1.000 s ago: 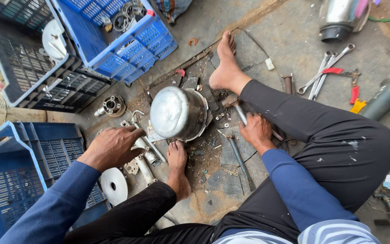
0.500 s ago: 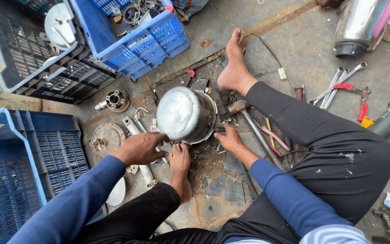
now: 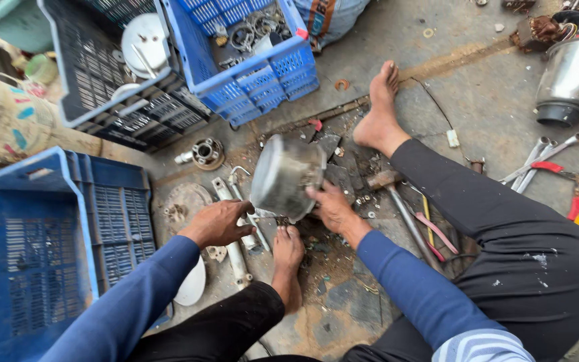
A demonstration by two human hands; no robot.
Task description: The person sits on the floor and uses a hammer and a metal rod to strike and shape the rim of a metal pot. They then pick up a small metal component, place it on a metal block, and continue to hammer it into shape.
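A round grey metal housing (image 3: pixel 284 175), like a motor casing, stands tipped on its edge on the dirty floor between my bare feet. My right hand (image 3: pixel 332 206) grips its lower right rim. My left hand (image 3: pixel 217 224) rests palm down on the floor beside it, fingers over white metal brackets (image 3: pixel 234 221), near the housing's lower left edge. My left foot (image 3: pixel 288 258) lies just below the housing, my right foot (image 3: pixel 378 110) stretches out beyond it.
An empty blue crate (image 3: pixel 48 234) sits at left. Two more crates (image 3: pixel 236 60) with metal parts stand behind. A hammer (image 3: pixel 397 201), screwdrivers, spanners (image 3: pixel 537 157) and red pliers (image 3: pixel 571 188) lie at right, near a steel vessel (image 3: pixel 571 80). A white disc (image 3: pixel 192 285) lies by my left arm.
The housing, lying face up before, has been tipped up onto its edge. My right hand moved from the tools to its rim. My left hand slid closer to it.
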